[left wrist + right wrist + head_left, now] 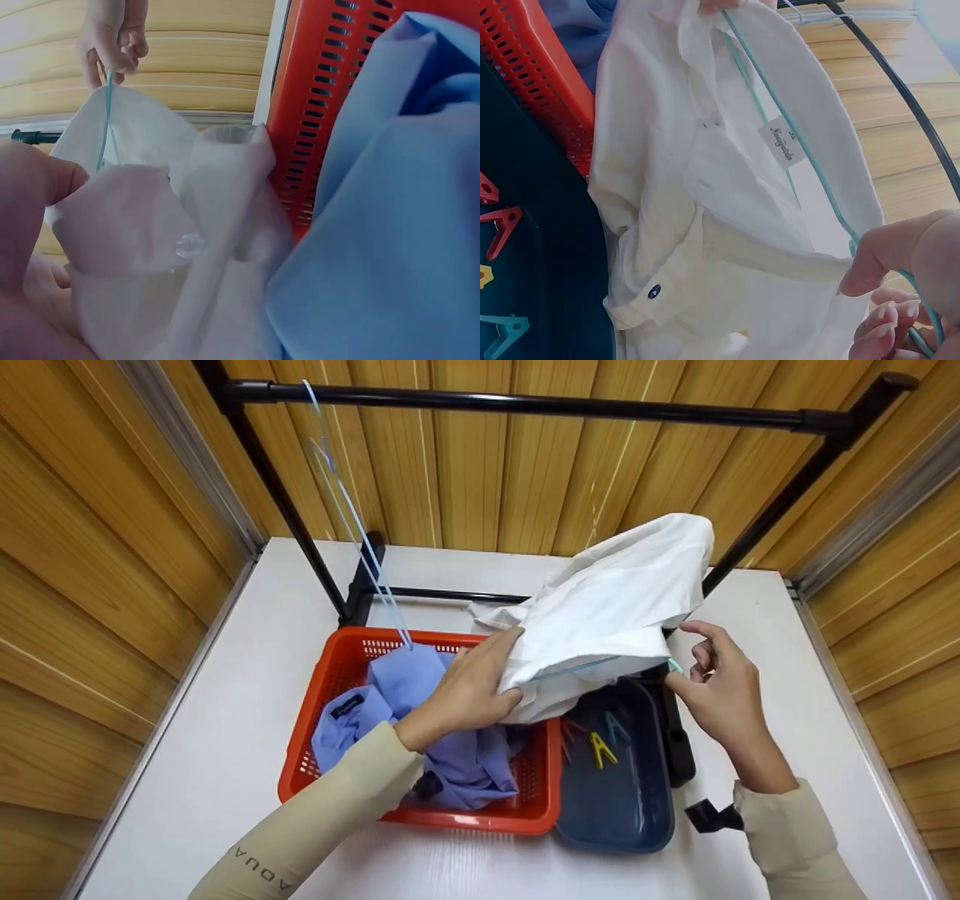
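My left hand (476, 682) grips a white shirt (615, 611) by its edge, thumb on the near side, holding it above the baskets. A teal wire hanger (810, 156) runs inside the shirt's collar opening, past a printed label (781, 141). My right hand (716, 697) holds the hanger near its hook, at the shirt's right side; the thumb and curled fingers lie around the wire in the right wrist view. One cuff with a dark button (654, 292) hangs down. Folds of the shirt hide part of the hanger.
A red basket (300, 735) holds blue clothing (405, 675). Beside it, a dark blue basin (615, 817) contains several clothespins, among them a yellow clothespin (600, 750). A black rack's rail (525, 403) spans the back, with a light blue hanger (352, 510) on its left.
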The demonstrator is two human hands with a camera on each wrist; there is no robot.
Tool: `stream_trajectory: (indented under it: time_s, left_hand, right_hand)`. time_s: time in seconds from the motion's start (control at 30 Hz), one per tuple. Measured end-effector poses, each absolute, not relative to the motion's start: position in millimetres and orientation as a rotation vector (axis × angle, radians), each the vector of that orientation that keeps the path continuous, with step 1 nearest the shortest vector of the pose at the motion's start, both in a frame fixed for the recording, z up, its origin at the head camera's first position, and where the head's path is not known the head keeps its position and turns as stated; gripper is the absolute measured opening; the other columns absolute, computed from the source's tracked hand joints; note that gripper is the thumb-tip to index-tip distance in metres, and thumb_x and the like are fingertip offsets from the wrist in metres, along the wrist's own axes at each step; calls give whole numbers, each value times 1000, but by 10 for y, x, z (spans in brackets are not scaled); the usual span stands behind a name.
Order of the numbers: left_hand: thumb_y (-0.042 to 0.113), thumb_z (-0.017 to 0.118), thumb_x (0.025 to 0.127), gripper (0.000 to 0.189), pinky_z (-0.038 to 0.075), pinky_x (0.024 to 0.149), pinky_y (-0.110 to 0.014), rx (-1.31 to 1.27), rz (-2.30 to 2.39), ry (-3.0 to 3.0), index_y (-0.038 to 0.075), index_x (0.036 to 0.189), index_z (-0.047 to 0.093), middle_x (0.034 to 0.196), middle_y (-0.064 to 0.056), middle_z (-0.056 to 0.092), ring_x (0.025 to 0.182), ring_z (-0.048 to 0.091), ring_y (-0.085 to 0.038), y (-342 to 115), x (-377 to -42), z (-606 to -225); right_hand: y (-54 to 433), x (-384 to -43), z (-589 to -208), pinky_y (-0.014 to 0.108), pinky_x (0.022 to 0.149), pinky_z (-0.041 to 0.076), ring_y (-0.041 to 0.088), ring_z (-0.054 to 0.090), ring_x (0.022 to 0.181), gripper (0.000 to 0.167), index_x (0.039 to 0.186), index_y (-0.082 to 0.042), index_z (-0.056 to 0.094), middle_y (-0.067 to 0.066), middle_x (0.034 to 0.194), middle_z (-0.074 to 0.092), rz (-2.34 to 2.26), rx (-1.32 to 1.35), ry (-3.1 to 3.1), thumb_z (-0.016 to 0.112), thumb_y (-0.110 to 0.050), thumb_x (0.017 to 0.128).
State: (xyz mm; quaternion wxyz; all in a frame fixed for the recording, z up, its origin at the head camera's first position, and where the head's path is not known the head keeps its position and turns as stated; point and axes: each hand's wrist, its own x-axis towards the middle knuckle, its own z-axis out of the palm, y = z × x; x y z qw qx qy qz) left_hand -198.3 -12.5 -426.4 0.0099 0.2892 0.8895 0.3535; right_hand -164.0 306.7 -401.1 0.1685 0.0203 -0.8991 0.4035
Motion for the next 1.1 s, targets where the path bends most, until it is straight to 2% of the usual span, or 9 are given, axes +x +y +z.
stream_trajectory:
  time_s: [0.23,0.53,0.7,0.9,1.1]
  left_hand:
    - [7,69,86,86,34,116,-61,966,1150,2575,-5,162,30,162,-25,41,146,43,-39,-225,-2027,-4251]
    - [-2,66,85,95,25,124,-48,1105,1089,2266,-7,166,16,168,-26,27,150,32,-36,-377,-2125,-4149]
    - [-6,64,87,89,27,123,-48,1057,1064,2202,-2,166,24,166,-26,32,148,37,-35,-444,-2142,-4109]
    - [-8,64,89,82,35,119,-48,1091,1071,2235,-1,164,32,163,-26,39,141,45,-33,-464,-2151,-4110]
    - [-11,61,90,78,42,106,-38,1148,1080,2226,-1,163,35,161,-25,43,126,51,-28,-470,-2169,-4097]
  right_hand:
    - [3100,-1669,-4015,22,63,32,6,41,65,57,132,-2,66,2,85,41,1130,66,-2574,68,14,78]
    - [3188,-1692,-4028,20,63,32,5,42,64,56,131,0,67,2,84,43,1081,144,-2536,76,16,78]
    - [3222,-1688,-4034,20,63,32,5,43,65,58,132,-1,67,2,85,43,1071,128,-2554,74,16,77]
    - [3243,-1679,-4032,19,64,34,6,43,67,58,133,-2,66,3,87,43,1136,113,-2586,70,16,78]
    - [3265,-1695,-4023,21,64,33,6,43,68,57,132,-2,66,3,86,44,1145,125,-2608,68,16,78]
